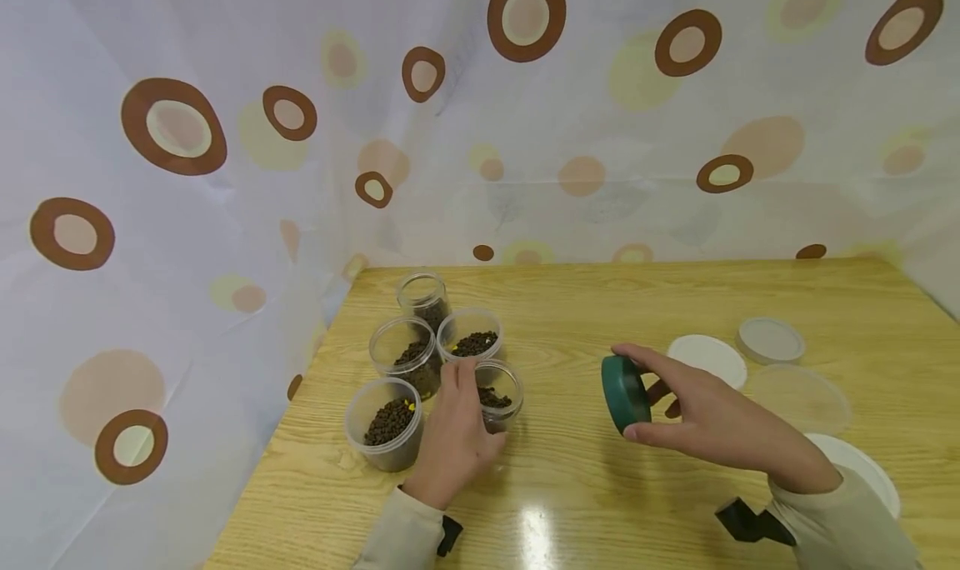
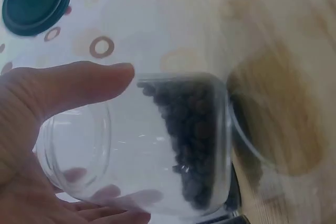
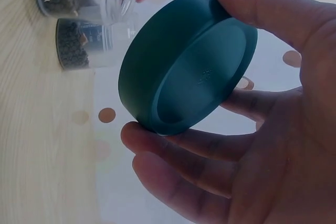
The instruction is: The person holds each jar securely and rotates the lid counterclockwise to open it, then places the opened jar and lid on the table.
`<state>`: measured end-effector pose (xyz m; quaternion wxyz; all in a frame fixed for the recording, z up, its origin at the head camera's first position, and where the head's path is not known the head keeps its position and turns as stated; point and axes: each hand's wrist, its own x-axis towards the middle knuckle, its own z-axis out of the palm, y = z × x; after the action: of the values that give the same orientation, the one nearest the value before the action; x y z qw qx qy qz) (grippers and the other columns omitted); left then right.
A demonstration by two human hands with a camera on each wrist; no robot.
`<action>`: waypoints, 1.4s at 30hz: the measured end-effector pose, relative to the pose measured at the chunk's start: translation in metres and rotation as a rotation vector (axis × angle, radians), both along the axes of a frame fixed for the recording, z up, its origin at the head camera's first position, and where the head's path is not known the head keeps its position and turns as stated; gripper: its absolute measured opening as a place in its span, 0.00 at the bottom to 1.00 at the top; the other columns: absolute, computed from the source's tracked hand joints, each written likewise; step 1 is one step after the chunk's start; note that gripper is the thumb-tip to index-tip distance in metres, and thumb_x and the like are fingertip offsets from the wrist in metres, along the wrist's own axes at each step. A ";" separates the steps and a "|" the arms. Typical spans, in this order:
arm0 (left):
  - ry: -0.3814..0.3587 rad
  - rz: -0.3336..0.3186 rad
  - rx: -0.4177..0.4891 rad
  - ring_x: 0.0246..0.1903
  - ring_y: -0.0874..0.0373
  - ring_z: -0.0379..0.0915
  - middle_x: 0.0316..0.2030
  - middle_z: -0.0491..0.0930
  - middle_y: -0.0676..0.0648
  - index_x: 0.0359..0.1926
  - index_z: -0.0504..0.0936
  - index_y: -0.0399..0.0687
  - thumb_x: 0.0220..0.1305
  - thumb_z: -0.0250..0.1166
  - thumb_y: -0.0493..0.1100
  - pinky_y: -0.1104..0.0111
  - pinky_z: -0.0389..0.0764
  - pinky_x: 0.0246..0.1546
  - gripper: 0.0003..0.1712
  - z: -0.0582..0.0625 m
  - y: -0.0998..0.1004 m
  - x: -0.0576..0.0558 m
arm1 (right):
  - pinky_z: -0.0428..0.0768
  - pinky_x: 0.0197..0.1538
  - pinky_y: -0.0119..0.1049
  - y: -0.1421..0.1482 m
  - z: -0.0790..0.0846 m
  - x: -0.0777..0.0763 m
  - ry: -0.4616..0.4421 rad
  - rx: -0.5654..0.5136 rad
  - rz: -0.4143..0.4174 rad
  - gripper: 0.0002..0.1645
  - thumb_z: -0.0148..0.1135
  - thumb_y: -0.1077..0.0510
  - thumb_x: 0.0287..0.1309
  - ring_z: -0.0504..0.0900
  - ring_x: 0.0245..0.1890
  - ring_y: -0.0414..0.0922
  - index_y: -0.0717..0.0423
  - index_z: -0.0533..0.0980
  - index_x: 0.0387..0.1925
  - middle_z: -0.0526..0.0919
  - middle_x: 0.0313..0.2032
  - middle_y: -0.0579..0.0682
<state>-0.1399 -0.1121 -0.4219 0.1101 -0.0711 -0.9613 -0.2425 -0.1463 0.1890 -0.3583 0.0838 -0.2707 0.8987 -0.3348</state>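
My left hand grips a clear jar without a lid, thumb on one side and fingers around the other. Dark brown pellets fill its lower part. Between thumb and fingertips, my right hand holds a round dark green lid, tilted on its edge above the table. Its recessed face shows toward the palm in the right wrist view. In the head view, the gripped jar is the rightmost of the group of jars, with the green lid apart from it, to its right.
Several other lidless clear containers with brown pellets stand left and behind, including a near tub, a jar and a tall jar. At right lie a white lid, a greyish lid and a clear lid on the wooden table.
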 end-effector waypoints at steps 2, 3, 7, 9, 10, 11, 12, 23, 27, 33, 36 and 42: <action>0.031 0.027 -0.047 0.56 0.44 0.74 0.62 0.68 0.38 0.69 0.61 0.40 0.40 0.83 0.48 0.56 0.81 0.53 0.57 0.001 -0.004 -0.001 | 0.79 0.39 0.30 0.002 -0.002 0.000 0.001 0.003 0.000 0.51 0.67 0.37 0.58 0.80 0.45 0.42 0.45 0.55 0.76 0.76 0.59 0.53; 0.049 0.040 -0.084 0.56 0.43 0.74 0.61 0.70 0.37 0.68 0.62 0.38 0.39 0.84 0.50 0.56 0.80 0.55 0.58 0.001 -0.006 -0.001 | 0.79 0.38 0.30 0.003 -0.003 0.001 0.002 0.007 -0.001 0.50 0.67 0.37 0.58 0.80 0.45 0.42 0.45 0.55 0.76 0.76 0.60 0.53; 0.119 0.115 -0.227 0.56 0.42 0.71 0.55 0.77 0.39 0.64 0.67 0.37 0.34 0.85 0.56 0.51 0.73 0.55 0.58 0.000 -0.010 -0.003 | 0.79 0.38 0.30 0.007 -0.006 0.001 0.015 0.022 0.001 0.50 0.67 0.37 0.58 0.80 0.44 0.39 0.45 0.56 0.75 0.75 0.61 0.53; 0.136 0.143 -0.256 0.53 0.41 0.70 0.52 0.77 0.39 0.62 0.68 0.37 0.33 0.85 0.56 0.51 0.70 0.49 0.57 0.000 -0.010 -0.004 | 0.79 0.38 0.30 0.009 -0.008 0.000 0.010 0.028 0.004 0.50 0.66 0.37 0.58 0.80 0.44 0.39 0.45 0.55 0.76 0.75 0.61 0.53; 0.145 0.154 -0.266 0.52 0.41 0.69 0.51 0.77 0.38 0.61 0.68 0.37 0.33 0.85 0.56 0.51 0.68 0.46 0.56 0.000 -0.010 -0.004 | 0.78 0.37 0.30 0.010 -0.009 0.000 0.006 0.031 0.005 0.50 0.66 0.37 0.58 0.80 0.44 0.39 0.45 0.55 0.76 0.75 0.61 0.53; 0.164 0.162 -0.292 0.52 0.41 0.69 0.51 0.77 0.38 0.61 0.68 0.36 0.34 0.85 0.56 0.51 0.67 0.45 0.56 0.000 -0.011 -0.005 | 0.78 0.37 0.30 0.012 -0.011 -0.001 -0.001 0.033 0.005 0.50 0.66 0.37 0.59 0.80 0.44 0.40 0.45 0.55 0.76 0.75 0.61 0.54; 0.184 0.168 -0.317 0.51 0.40 0.69 0.51 0.76 0.37 0.61 0.68 0.35 0.34 0.85 0.56 0.50 0.67 0.44 0.56 0.000 -0.011 -0.006 | 0.78 0.37 0.30 0.014 -0.013 -0.001 -0.005 0.037 0.003 0.51 0.65 0.37 0.59 0.79 0.45 0.40 0.44 0.54 0.76 0.74 0.62 0.54; 0.247 0.158 -0.469 0.59 0.37 0.66 0.56 0.73 0.34 0.65 0.66 0.32 0.37 0.82 0.60 0.40 0.69 0.51 0.60 -0.002 -0.020 -0.011 | 0.79 0.40 0.40 0.033 -0.051 -0.004 0.028 0.170 -0.054 0.54 0.71 0.39 0.53 0.80 0.49 0.52 0.52 0.57 0.75 0.70 0.61 0.69; 0.184 0.151 -0.412 0.66 0.35 0.60 0.64 0.67 0.32 0.70 0.62 0.36 0.39 0.82 0.59 0.35 0.66 0.57 0.62 0.000 -0.021 -0.010 | 0.80 0.44 0.49 0.042 -0.065 -0.008 0.082 0.253 -0.121 0.57 0.75 0.39 0.47 0.80 0.51 0.59 0.61 0.61 0.72 0.74 0.59 0.69; 0.146 0.100 -0.296 0.73 0.35 0.48 0.72 0.56 0.33 0.73 0.59 0.42 0.43 0.81 0.59 0.33 0.57 0.64 0.62 0.007 -0.017 -0.004 | 0.79 0.42 0.52 0.060 -0.079 -0.009 0.138 0.344 -0.203 0.55 0.78 0.43 0.41 0.78 0.47 0.61 0.64 0.66 0.67 0.76 0.54 0.68; 0.203 0.060 -0.211 0.74 0.37 0.46 0.73 0.55 0.35 0.71 0.62 0.44 0.49 0.78 0.57 0.37 0.56 0.66 0.54 0.013 -0.012 0.001 | 0.79 0.43 0.55 0.065 -0.083 -0.009 0.154 0.360 -0.210 0.54 0.79 0.47 0.40 0.76 0.47 0.64 0.65 0.66 0.66 0.74 0.54 0.69; 0.383 -0.036 -0.087 0.72 0.37 0.51 0.73 0.55 0.36 0.67 0.66 0.44 0.52 0.76 0.52 0.40 0.62 0.65 0.45 0.024 -0.003 0.009 | 0.79 0.42 0.57 0.073 -0.087 -0.010 0.166 0.395 -0.225 0.54 0.79 0.49 0.40 0.75 0.48 0.67 0.65 0.64 0.66 0.73 0.55 0.69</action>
<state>-0.1304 -0.1152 -0.3975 0.2834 -0.1377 -0.9310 -0.1845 -0.1562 0.2616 -0.4456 0.0231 -0.1738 0.9750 -0.1362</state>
